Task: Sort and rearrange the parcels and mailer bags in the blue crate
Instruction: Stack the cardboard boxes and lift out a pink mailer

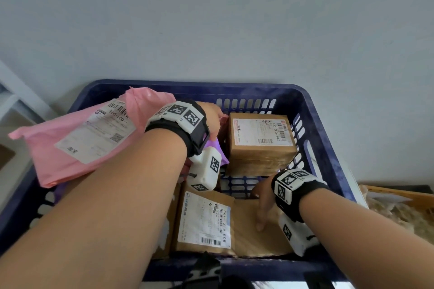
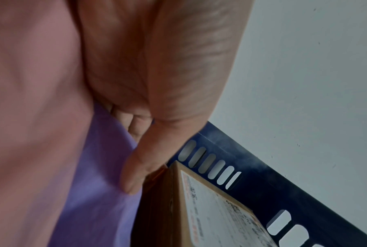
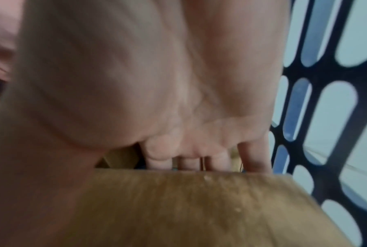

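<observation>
The blue crate (image 1: 234, 89) holds parcels and mailer bags. My left hand (image 1: 211, 119) reaches to the crate's back. It grips a pink mailer bag (image 1: 70, 148) and a purple mailer bag (image 1: 223, 156) together. The thumb (image 2: 140, 167) lies on the purple bag (image 2: 97, 183), and the pink bag (image 2: 30, 117) lies against the palm. A labelled brown box (image 1: 258, 145) stands at the back right. My right hand (image 1: 260, 209) grips a plain brown parcel (image 1: 249, 239) at the front right. Its thumb is on top and its fingers (image 3: 191, 160) curl over the far edge. A flat labelled parcel (image 1: 204, 220) lies beside it.
Another brown parcel (image 1: 169, 218) stands on edge left of the labelled flat one. The crate's bare slotted floor (image 1: 239, 183) shows between the box and the front parcels. A white shelf (image 1: 14, 101) is at the left. An open carton with packing fill (image 1: 399, 209) is at the right.
</observation>
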`<state>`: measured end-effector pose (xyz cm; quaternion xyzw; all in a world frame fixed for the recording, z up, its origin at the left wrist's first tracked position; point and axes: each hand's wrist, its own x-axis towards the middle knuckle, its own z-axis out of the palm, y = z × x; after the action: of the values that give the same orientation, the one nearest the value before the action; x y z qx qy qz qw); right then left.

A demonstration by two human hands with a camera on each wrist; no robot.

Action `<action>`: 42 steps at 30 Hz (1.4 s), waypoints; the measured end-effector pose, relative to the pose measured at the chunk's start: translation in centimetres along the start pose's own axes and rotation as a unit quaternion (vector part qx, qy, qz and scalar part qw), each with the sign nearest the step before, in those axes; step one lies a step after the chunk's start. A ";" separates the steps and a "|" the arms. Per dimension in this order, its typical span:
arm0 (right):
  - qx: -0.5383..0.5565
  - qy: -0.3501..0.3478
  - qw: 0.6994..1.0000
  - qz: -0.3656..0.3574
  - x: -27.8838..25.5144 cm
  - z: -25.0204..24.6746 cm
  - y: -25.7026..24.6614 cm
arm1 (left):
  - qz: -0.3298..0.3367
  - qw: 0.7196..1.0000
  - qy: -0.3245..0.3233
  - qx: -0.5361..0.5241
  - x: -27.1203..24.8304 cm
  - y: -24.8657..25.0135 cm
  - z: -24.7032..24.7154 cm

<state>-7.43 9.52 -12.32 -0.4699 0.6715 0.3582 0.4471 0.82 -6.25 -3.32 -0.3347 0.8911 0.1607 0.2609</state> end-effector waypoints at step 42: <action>0.543 0.076 0.802 -0.239 -4.1 -1.3 -0.6 | 0.051 0.991 -0.105 0.060 -4.1 1.2 0.4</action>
<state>-6.55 9.47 -8.08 -0.3214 0.6545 -0.2193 0.6483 2.80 -3.13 -1.22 -0.2540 0.8827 0.1547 0.3639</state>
